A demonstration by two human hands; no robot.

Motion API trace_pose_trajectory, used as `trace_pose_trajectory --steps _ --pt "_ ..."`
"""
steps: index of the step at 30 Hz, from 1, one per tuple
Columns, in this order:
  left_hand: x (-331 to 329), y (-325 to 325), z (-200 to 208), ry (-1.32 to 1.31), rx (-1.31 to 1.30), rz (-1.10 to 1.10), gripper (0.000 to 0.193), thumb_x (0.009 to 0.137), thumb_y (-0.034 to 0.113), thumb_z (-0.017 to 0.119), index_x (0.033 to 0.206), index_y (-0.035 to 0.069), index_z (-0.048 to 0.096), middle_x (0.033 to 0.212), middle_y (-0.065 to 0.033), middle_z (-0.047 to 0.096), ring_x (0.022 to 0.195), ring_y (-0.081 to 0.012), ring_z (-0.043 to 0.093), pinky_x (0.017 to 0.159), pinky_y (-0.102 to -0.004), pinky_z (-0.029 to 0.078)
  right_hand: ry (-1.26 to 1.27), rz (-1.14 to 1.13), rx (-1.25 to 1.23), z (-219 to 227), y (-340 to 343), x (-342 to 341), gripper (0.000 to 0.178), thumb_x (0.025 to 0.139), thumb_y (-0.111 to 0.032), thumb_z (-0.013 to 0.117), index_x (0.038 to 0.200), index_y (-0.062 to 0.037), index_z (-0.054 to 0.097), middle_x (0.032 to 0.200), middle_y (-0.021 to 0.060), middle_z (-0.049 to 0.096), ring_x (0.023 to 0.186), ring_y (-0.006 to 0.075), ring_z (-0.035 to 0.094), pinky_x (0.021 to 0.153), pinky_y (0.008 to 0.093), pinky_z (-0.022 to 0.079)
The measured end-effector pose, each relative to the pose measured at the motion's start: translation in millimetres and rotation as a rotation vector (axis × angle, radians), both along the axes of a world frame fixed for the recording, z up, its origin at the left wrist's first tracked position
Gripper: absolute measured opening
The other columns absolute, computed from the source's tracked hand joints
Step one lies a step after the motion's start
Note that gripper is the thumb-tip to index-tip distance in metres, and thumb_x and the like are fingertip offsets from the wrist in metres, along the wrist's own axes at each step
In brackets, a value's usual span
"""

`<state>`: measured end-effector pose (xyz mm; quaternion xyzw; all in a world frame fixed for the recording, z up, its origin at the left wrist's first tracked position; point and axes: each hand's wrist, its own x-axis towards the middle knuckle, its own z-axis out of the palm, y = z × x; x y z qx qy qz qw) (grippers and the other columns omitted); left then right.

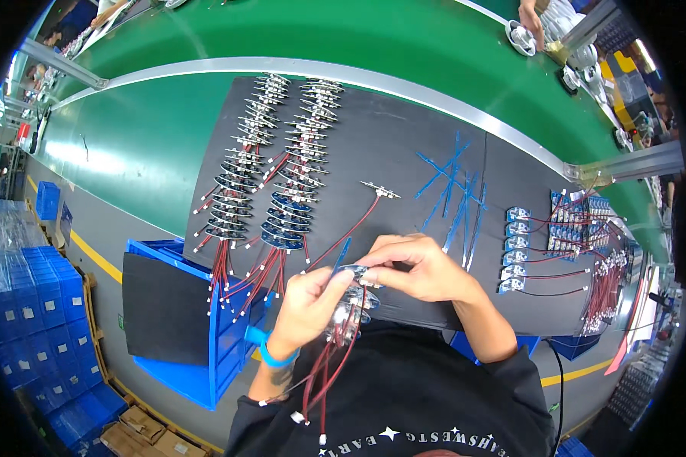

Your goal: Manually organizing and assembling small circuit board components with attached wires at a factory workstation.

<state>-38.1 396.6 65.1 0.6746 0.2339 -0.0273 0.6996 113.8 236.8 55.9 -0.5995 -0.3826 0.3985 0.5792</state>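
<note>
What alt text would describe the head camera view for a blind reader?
A person's bare left hand and right hand hold a small, shiny, curved board over a black mat. At left, two long rows of thin curved boards trail dark red wires; at right lie slim blue strips.

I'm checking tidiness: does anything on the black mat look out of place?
One board lies alone, right of the two long rows of boards, so it looks stray. The blue strips look untidy, crossing at odd angles. No damage stands out.
</note>
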Motion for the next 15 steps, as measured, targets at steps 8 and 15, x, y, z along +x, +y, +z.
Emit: trace_pose_trajectory --steps 8,15 --pt "-24.2 41.4 -9.9 0.0 -0.184 0.259 0.054 0.101 0.041 0.049 0.07 -0.001 0.064 0.06 -0.0104 0.063 0.05 -0.0148 0.06 0.049 -0.0267 0.047 -0.609 -0.283 0.031 -18.0 7.4 33.4 0.017 0.08 -0.002 0.072 0.097 0.0003 0.071 0.081 0.0114 0.063 0.075 0.0263 0.062 0.069 0.0339 0.049" --pt "-39.3 57.7 -7.3 -0.035 0.254 0.48 0.037 0.101 0.022 0.055 0.083 -0.006 0.069 0.069 -0.007 0.068 0.057 -0.0081 0.059 0.054 -0.0224 0.047 -0.99 -0.439 -0.004 -33.4 18.8 42.1 0.022 0.076 -0.003 0.075 0.097 -0.0001 0.068 0.083 0.0094 0.056 0.081 0.0259 0.058 0.067 0.0369 0.049"
